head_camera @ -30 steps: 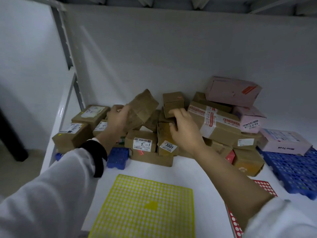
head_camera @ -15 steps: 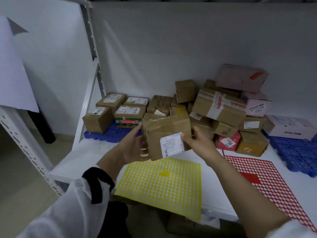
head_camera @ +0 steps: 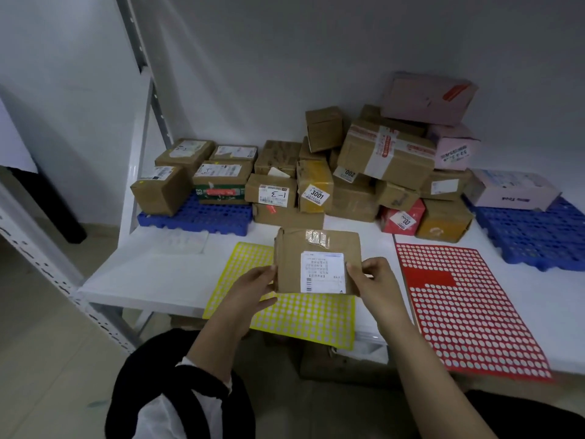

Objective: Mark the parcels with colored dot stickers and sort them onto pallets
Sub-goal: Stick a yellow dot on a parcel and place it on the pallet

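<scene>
A brown cardboard parcel [head_camera: 319, 248] with a white shipping label and a strip of clear tape is held over the yellow dot-sticker sheet [head_camera: 304, 318]. My left hand [head_camera: 253, 286] grips its left edge and my right hand [head_camera: 373, 282] grips its right edge. A red dot-sticker sheet [head_camera: 468, 308] lies to the right on the white shelf. A heap of unsorted parcels [head_camera: 373, 172] is stacked against the back wall. A blue pallet [head_camera: 196, 213] at the left carries several brown boxes. Another blue pallet [head_camera: 538, 236] at the right carries a pink box [head_camera: 509, 191].
The white shelf [head_camera: 152, 267] ends at a front edge near my arms, with a metal upright [head_camera: 145, 74] at the left. More boxes show under the shelf. A black strap hangs from my left sleeve.
Both hands took a parcel from the heap and drew it toward me, then lowered it over the yellow sheet with its label facing up. The camera pulled back and tilted down.
</scene>
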